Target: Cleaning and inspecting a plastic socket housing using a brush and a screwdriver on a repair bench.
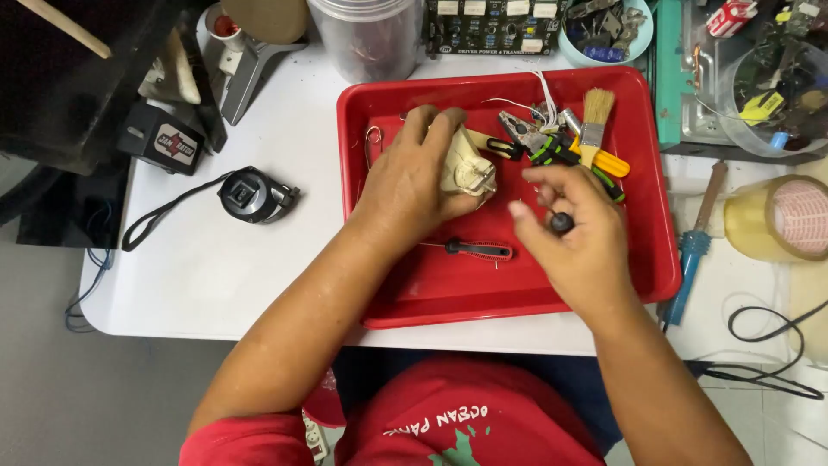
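White desk (259,259) under me, crowded round the edges, and at its middle a shallow red plastic tray (655,216) where I am working. My left hand (405,185) is wrapped round a cream-coloured plastic electrical plug (468,168), its metal pins pointing toward three o'clock, held just above the tray floor near the tray's centre. My right hand (582,237) is closed narrowly on a small tool with a round black knob end (561,223) — I cannot see its tip, so I cannot say what kind it is — and it sits a little apart from the plug, at about four o'clock from it.

Risks as I judge them: the plug is smooth and tapered, and my grip covers only its back half, so pressure from the tool could twist it out of my fingers. If the hidden tip slips off the plug, it would head toward my left thumb, which lies right beside the pins.

At six o'clock from the plug lies a red-handled screwdriver with a black collar (479,250); at one o'clock, black-and-green-handled pliers (539,142) and a yellow-handled flat paintbrush with pale bristles (595,129), with thin white wires (543,95) nearby. Any small screw I drop could roll among these and be lost. My forearm could also nudge the black tape measure with a wrist strap (254,197) at nine o'clock, outside the tray.
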